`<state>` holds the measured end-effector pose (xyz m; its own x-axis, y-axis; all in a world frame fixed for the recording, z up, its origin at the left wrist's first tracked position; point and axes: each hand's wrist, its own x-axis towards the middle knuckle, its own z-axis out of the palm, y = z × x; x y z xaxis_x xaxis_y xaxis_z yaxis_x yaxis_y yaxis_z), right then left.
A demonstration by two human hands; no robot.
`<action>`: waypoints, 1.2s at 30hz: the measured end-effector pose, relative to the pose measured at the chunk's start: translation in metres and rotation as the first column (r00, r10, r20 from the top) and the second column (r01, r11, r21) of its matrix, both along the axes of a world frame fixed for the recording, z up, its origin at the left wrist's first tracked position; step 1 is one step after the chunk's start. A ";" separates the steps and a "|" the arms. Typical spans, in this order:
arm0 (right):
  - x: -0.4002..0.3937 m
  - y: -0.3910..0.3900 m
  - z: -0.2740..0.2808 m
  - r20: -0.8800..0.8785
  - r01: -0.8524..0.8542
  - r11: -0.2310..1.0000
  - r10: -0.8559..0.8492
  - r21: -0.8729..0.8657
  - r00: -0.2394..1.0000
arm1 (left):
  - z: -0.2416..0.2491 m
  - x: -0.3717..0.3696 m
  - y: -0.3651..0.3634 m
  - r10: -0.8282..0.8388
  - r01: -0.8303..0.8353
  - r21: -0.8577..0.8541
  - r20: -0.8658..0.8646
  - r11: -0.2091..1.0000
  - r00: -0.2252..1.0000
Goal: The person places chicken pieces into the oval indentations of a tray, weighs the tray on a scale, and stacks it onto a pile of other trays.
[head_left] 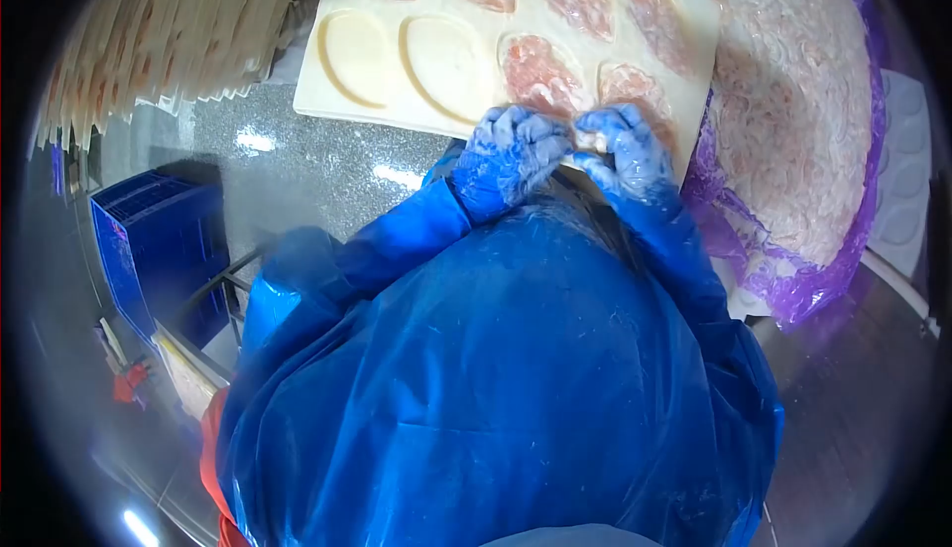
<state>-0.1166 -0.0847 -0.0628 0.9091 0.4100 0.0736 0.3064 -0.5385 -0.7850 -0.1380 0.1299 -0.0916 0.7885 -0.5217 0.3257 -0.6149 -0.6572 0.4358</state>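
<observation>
A cream moulding tray [315, 81] with oval hollows lies in front of me. Several hollows hold pale pink raw meat [540, 69]; two at the lower left show bare bottoms. My left hand [511, 155], in a wet blue glove, is closed at the tray's near edge with its fingers curled. What it holds, if anything, is hidden. Close beside it, my right hand [627, 155], gloved too, pinches a small whitish scrap of meat [591, 140] between thumb and fingers, just below the filled near hollows.
To the right is a large heap of minced-looking raw meat [783, 101] on purple plastic sheeting [813, 284]. Stacked trays [169, 31] stand at the upper left. A blue crate [159, 249] sits lower left, and a white moulded tray [904, 160] lies far right.
</observation>
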 end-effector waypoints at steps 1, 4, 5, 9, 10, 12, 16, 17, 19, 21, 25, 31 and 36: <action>0.001 0.002 -0.003 0.055 -0.036 0.996 0.041 -0.088 0.998 | -0.007 0.001 -0.001 0.024 -0.023 0.045 -0.003 0.999 1.000; -0.001 0.006 -0.017 0.152 0.005 0.998 0.004 -0.057 0.988 | 0.000 -0.004 -0.011 0.106 -0.108 0.017 0.096 0.994 0.990; -0.002 0.008 -0.018 0.201 0.042 0.995 -0.022 -0.095 0.979 | -0.005 -0.005 -0.012 0.108 -0.110 0.020 0.087 0.994 0.990; -0.007 0.009 -0.025 0.005 0.120 0.992 -0.121 0.037 0.993 | -0.025 0.006 -0.017 0.082 -0.080 0.026 -0.087 0.996 0.993; -0.006 0.009 -0.025 0.121 0.083 0.994 -0.074 -0.070 0.990 | -0.027 0.006 -0.016 0.066 -0.064 0.033 -0.089 0.997 0.994; -0.003 0.013 -0.021 0.229 0.058 0.983 -0.017 -0.173 0.973 | -0.020 0.011 -0.013 0.027 -0.029 -0.025 -0.069 0.999 0.997; -0.003 0.002 -0.018 0.171 0.087 0.983 -0.059 -0.160 0.983 | -0.021 0.015 -0.015 0.018 -0.022 -0.079 -0.045 0.997 0.999; -0.001 -0.012 -0.023 0.111 0.084 0.996 -0.085 0.019 0.990 | -0.022 0.015 -0.015 0.014 -0.016 -0.083 -0.030 0.996 0.999; 0.002 -0.063 -0.036 0.163 0.028 0.977 -0.063 0.213 0.985 | -0.023 0.018 -0.012 -0.034 0.040 -0.143 0.047 0.989 0.998; -0.006 -0.118 -0.026 -0.222 0.135 0.735 0.021 0.664 0.975 | -0.018 0.017 -0.007 -0.045 0.044 -0.188 0.001 0.981 0.999; -0.036 -0.165 0.003 -0.382 0.546 0.732 -0.406 0.408 0.830 | 0.012 0.018 -0.006 0.025 -0.226 -0.634 -0.311 0.740 0.950; -0.061 -0.165 -0.021 -0.375 0.601 0.661 -0.472 0.448 0.798 | 0.008 0.013 -0.030 -0.098 0.118 0.178 -0.119 0.977 0.988; -0.077 -0.196 -0.015 -0.417 0.741 0.510 -0.615 0.437 0.669 | 0.021 0.034 -0.039 0.036 -0.028 0.103 -0.078 0.994 0.996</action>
<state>-0.1934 -0.2812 -0.0777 0.9079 -0.3945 -0.1416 -0.1504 0.0089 -0.9886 -0.1040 0.0911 -0.0707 0.8268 -0.5226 0.2081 -0.5587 -0.7195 0.4125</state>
